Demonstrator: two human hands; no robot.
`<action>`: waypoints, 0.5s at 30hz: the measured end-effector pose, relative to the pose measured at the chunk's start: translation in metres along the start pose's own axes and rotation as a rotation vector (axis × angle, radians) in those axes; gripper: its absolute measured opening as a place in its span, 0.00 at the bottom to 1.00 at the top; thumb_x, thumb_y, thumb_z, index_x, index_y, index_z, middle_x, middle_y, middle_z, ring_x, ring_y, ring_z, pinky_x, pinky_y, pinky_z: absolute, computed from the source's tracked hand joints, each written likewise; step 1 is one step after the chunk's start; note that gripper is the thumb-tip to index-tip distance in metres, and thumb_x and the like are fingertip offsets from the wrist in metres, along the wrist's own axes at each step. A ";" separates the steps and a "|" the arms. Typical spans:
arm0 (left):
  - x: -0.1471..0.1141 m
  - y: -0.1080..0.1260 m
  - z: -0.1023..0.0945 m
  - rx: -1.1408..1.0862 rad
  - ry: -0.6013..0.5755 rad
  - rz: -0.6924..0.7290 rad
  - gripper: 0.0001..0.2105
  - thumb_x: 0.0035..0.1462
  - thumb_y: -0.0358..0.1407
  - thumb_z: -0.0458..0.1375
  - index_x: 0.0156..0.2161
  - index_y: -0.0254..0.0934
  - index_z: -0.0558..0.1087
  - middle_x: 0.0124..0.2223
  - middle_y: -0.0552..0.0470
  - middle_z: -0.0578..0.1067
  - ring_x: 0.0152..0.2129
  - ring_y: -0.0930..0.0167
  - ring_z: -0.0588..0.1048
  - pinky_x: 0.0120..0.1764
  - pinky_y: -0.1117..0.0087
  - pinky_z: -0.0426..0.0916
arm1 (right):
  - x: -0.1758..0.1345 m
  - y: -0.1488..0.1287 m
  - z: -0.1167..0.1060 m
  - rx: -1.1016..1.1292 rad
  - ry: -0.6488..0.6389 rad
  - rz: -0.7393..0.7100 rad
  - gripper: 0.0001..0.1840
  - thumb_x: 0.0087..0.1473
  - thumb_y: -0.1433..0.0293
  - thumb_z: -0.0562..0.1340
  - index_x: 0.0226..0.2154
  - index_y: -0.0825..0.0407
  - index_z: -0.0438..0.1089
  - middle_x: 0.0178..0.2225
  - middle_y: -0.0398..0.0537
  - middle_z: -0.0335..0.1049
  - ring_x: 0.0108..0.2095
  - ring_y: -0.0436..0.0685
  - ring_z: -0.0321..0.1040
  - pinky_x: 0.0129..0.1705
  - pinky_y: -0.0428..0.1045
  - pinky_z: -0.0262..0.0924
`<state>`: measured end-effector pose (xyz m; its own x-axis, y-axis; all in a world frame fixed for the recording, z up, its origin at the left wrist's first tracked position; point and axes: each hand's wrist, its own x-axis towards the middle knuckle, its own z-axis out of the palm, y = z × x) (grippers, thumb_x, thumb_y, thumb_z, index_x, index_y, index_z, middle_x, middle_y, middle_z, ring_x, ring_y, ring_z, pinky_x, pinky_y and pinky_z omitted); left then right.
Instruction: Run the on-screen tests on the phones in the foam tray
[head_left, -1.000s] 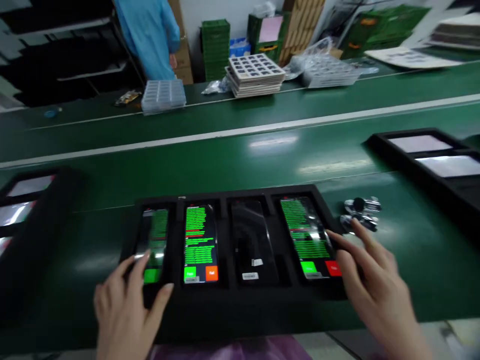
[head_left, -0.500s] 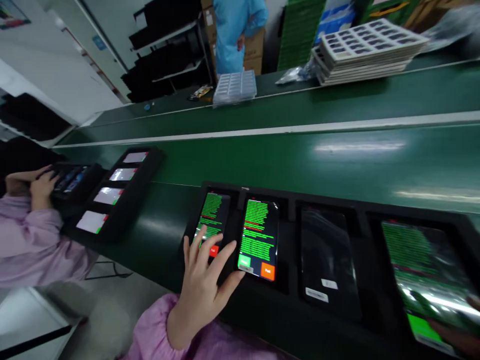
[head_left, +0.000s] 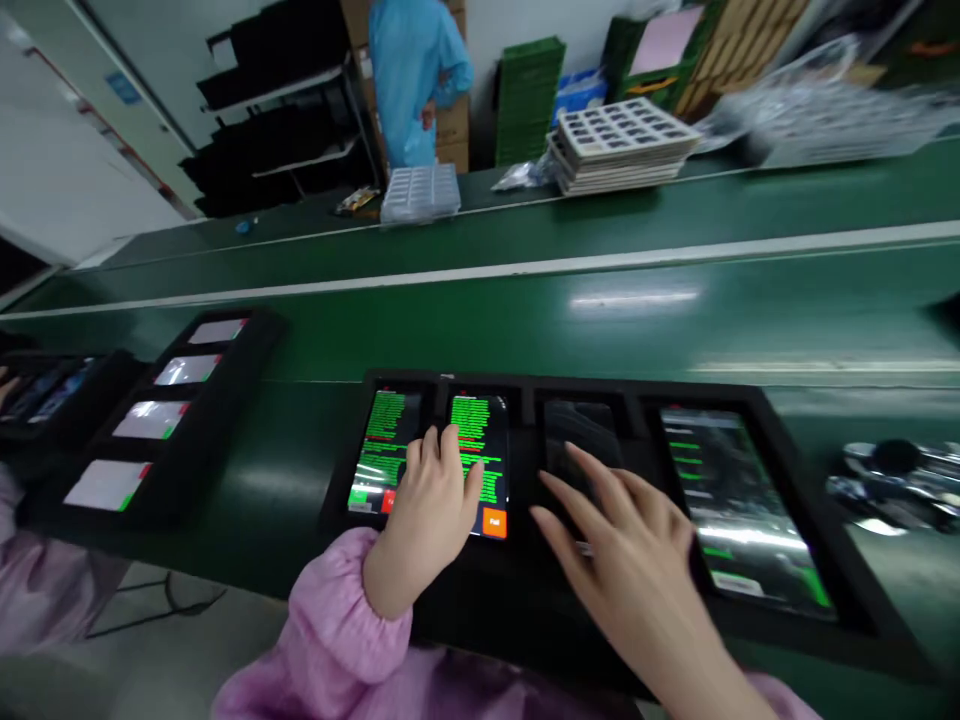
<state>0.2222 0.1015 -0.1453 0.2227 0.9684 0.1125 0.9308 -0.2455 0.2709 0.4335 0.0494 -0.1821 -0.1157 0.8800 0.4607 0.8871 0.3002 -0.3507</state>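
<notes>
Right hand (head_left: 637, 560) arrived, dark phone (head_left: 581, 445) unlit

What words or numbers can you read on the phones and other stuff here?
None can be read for sure.
Orange button on the second phone: white word, too blurred.
Green and red lines on the first phone and fourth phone: too small.
White sticker on the dark third phone: unreadable.
Blue wall sign: blurred.
</notes>
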 end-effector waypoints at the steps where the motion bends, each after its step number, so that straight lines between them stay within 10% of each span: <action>1: 0.002 -0.001 0.002 -0.007 -0.020 -0.005 0.21 0.73 0.38 0.49 0.63 0.25 0.65 0.57 0.34 0.72 0.54 0.48 0.70 0.51 0.43 0.71 | 0.008 -0.012 0.012 -0.023 -0.012 0.059 0.28 0.75 0.56 0.48 0.50 0.52 0.79 0.64 0.51 0.65 0.55 0.69 0.60 0.52 0.67 0.55; 9: 0.008 -0.030 -0.002 -0.174 -0.059 -0.037 0.23 0.66 0.46 0.48 0.59 0.33 0.67 0.54 0.35 0.75 0.46 0.53 0.77 0.45 0.44 0.75 | 0.051 -0.049 0.039 0.156 -0.444 0.309 0.30 0.72 0.49 0.52 0.52 0.55 0.76 0.75 0.49 0.39 0.70 0.72 0.45 0.59 0.73 0.58; 15: 0.016 -0.028 -0.018 -0.334 -0.164 -0.018 0.32 0.56 0.49 0.58 0.65 0.44 0.70 0.59 0.38 0.73 0.54 0.49 0.75 0.48 0.43 0.76 | 0.058 -0.065 0.035 0.442 -0.466 0.390 0.41 0.66 0.52 0.60 0.69 0.65 0.59 0.76 0.61 0.35 0.70 0.78 0.41 0.67 0.78 0.47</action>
<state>0.1948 0.1230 -0.1338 0.2760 0.9602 -0.0421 0.7950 -0.2035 0.5714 0.3535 0.0941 -0.1615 -0.0941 0.9880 -0.1223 0.6519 -0.0318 -0.7576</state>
